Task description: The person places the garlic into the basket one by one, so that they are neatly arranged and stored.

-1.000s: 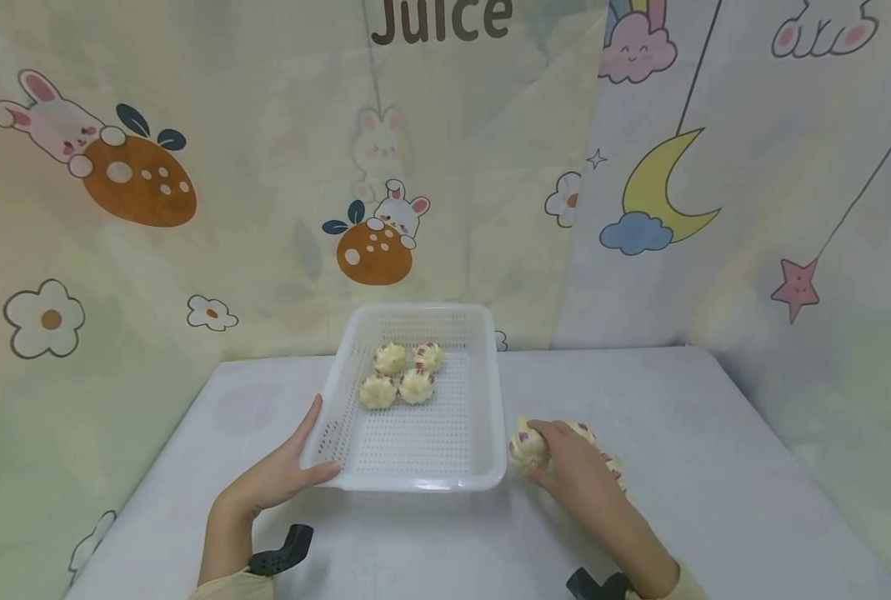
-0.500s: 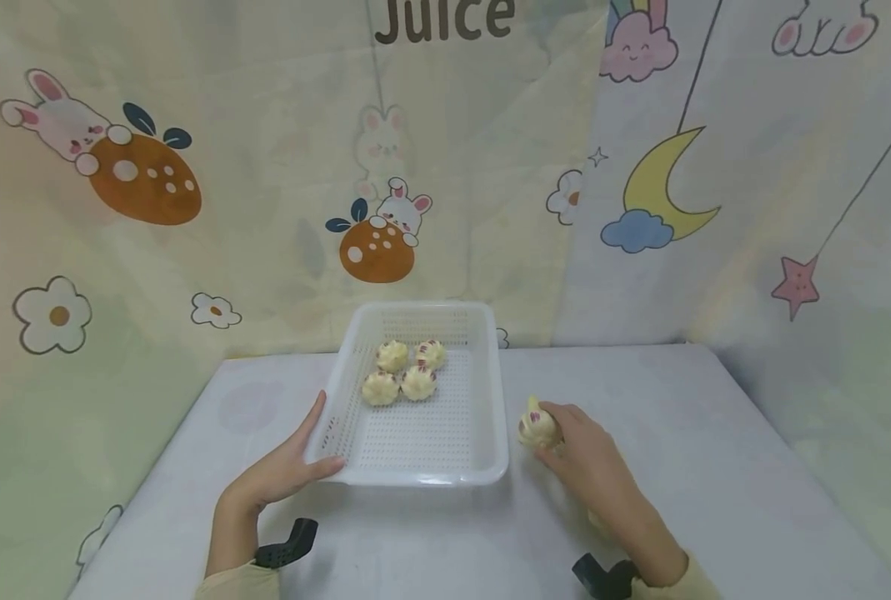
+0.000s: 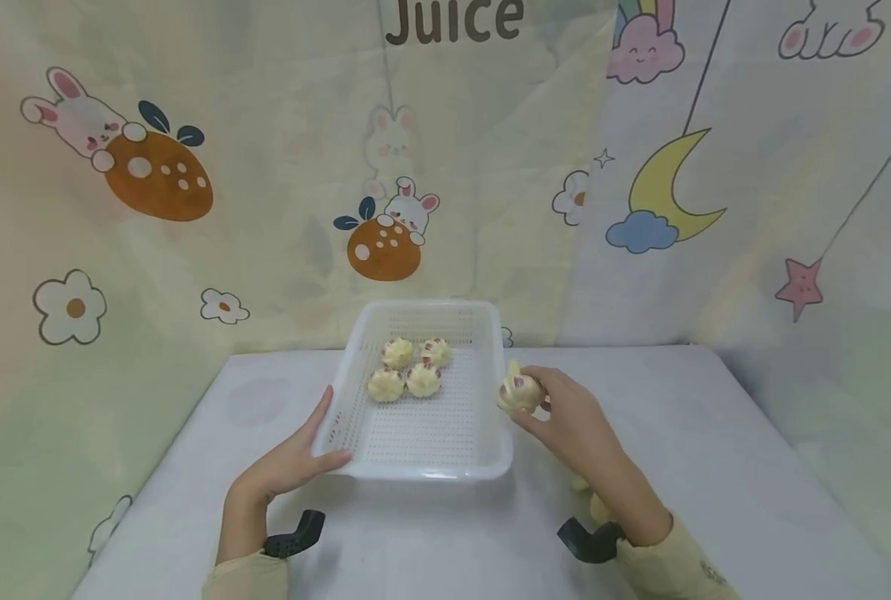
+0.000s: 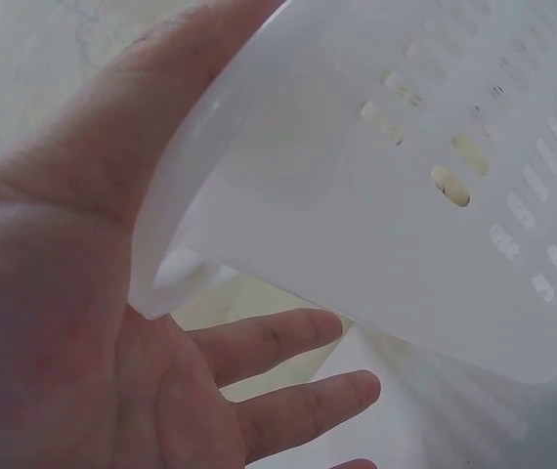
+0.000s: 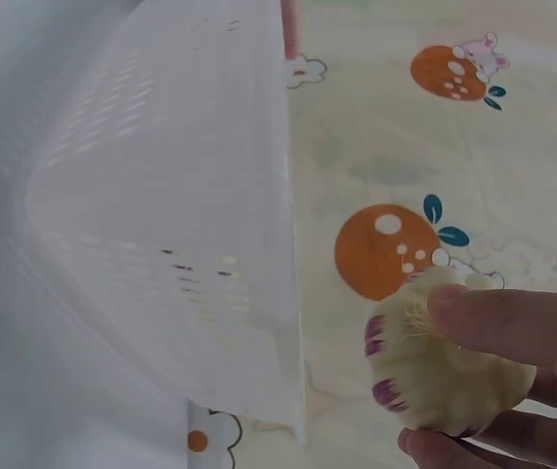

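Note:
A white perforated plastic basket (image 3: 445, 433) stands on the table, with several garlic bulbs (image 3: 424, 380) lying inside toward its back left. My left hand (image 3: 291, 462) rests at its front left corner, thumb and index finger spread along the rim. In the left wrist view, the other fingers (image 4: 308, 405) reach straight out below the rim. My right hand (image 3: 568, 412) pinches another garlic bulb (image 5: 445, 362) between thumb and fingers. That bulb is raised beside the basket's right rim, its purple-streaked cloves showing in the right wrist view.
More garlic (image 3: 601, 507) lies on the table, mostly hidden under my right forearm. A white cloth covers the table (image 3: 415, 542). Behind the basket hangs a printed curtain (image 3: 280, 208). Black wrist mounts (image 3: 295, 535) sit on both wrists.
My right hand has lifted the garlic bulb from the pile on the right and brought it up to the basket's right rim. The left hand keeps its place at the basket's corner.

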A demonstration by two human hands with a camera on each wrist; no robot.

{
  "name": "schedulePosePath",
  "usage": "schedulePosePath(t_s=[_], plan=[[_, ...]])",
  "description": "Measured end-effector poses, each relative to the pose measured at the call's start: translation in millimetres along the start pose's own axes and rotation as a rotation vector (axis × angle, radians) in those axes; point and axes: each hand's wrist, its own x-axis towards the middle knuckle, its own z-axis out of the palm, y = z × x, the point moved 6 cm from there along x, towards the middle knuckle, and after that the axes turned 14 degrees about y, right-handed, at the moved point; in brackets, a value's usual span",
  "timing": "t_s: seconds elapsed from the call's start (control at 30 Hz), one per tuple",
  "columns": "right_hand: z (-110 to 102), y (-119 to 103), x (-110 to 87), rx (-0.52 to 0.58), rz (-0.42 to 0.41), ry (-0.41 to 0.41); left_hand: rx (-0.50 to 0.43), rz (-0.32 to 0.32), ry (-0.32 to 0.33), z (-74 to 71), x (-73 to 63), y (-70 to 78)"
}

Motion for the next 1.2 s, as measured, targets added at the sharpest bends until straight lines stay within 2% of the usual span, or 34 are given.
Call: schedulePosePath(t_s=[0.13,0.37,0.67,0.83,0.97,1.2], plan=[[10,-16,18.6,0.068,0.020,-0.078,0.006,-0.006,0.003,-2.6,2.2,-0.2],[34,-37,47.7,0.162,-0.018,-0.190,-0.014,-0.006,-0.002,-4.3,2.7,0.3],[75,-53,69.4,0.150,-0.034,-0.304,-0.025,-0.008,-0.018,-0.3,0.9,1.7],[97,-66,85.8,0.103,-0.075,-0.311,-0.029,-0.009,-0.015,0.3,-0.4,1.9],[119,-71,91.3,0.102,-0.057,-0.337,-0.023,0.002,-0.015,-1.6,-1.3,2.8],[151,-67,89.4,0.105,-0.051,-0.426,-0.049,0.002,-0.015,-0.5,-4.3,7.1]])
